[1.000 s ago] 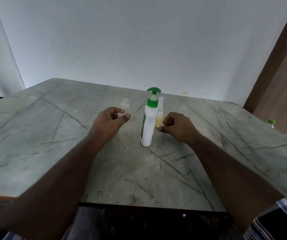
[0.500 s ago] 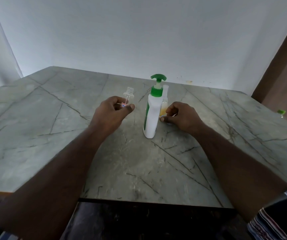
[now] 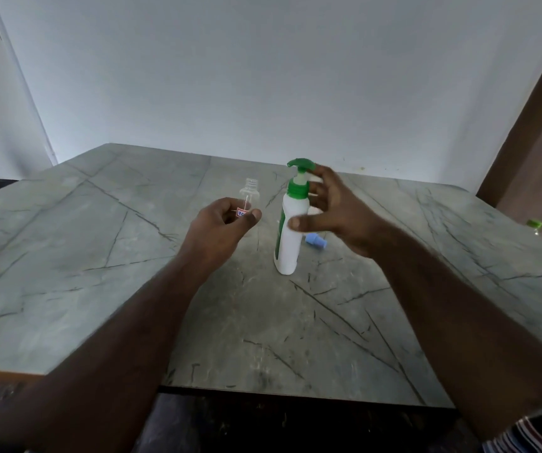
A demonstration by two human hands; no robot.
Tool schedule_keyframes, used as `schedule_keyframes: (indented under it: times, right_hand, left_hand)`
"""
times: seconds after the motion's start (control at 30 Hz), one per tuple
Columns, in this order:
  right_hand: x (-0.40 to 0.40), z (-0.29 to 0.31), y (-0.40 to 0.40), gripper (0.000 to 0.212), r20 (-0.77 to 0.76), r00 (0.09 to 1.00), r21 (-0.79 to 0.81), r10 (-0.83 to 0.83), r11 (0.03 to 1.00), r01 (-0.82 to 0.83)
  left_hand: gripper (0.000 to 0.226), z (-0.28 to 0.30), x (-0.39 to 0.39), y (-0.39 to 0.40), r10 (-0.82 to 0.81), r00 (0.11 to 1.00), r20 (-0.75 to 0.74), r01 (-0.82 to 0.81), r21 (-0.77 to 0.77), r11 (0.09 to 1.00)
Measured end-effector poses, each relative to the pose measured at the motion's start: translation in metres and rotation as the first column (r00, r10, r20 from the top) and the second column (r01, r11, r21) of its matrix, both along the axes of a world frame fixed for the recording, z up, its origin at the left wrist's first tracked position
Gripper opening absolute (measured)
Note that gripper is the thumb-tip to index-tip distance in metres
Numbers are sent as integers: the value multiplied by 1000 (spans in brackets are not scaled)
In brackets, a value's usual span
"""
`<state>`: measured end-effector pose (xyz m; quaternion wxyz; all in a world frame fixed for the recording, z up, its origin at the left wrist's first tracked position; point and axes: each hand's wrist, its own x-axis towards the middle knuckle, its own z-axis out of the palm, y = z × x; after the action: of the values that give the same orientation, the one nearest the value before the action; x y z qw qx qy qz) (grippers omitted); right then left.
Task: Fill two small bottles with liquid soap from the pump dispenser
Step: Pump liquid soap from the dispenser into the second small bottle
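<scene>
A white pump dispenser (image 3: 291,237) with a green pump head stands upright at the middle of the table. My left hand (image 3: 222,225) grips a small clear uncapped bottle (image 3: 250,194) just left of the dispenser, its neck sticking up above my fingers. My right hand (image 3: 331,207) hovers by the dispenser's right side with fingers spread, fingertips near the pump head, thumb in front of the body. It holds nothing. A small blue cap (image 3: 316,240) lies on the table behind the dispenser. The second small bottle is hidden behind my right hand.
The grey marble-patterned table (image 3: 100,289) ends at a near edge at the bottom of the view. A white wall runs behind it. At the far right edge a green-capped item (image 3: 536,225) sits beside a brown door frame.
My right hand let go of the soap-filled small bottle behind the dispenser and rose toward the pump head with fingers spread. The blue cap now shows on the table. My left hand kept holding the clear bottle.
</scene>
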<state>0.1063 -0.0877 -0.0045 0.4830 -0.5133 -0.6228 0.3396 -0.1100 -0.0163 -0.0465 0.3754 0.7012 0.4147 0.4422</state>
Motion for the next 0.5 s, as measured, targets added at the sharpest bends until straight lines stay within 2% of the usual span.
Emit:
schedule_keyframes:
  times: [0.07,0.23,0.3,0.4,0.5]
  right_hand:
    - [-9,-7,5,108,48,999,-14,-12,1000,13]
    - [-24,-11,10,96,24,990,122,-136,984,132]
    - [-27,-3,9,103,-2,983,174,-186,967,184]
    - [-27,6,3,112,38,973,252,-227,945,211]
    - [-28,4,-3,113,65,971,268,-231,941,206]
  left_hand:
    - [32,0,0,-3,-9,1000,-1,9,9,1000]
    - [30,0,-2,-5,-28,999,16,28,-2,1000]
    - [29,1,-3,-5,-33,999,28,33,-4,999]
    - [28,1,-2,-5,-41,998,47,42,-19,999]
    - [28,1,1,-6,-67,996,54,68,-26,997]
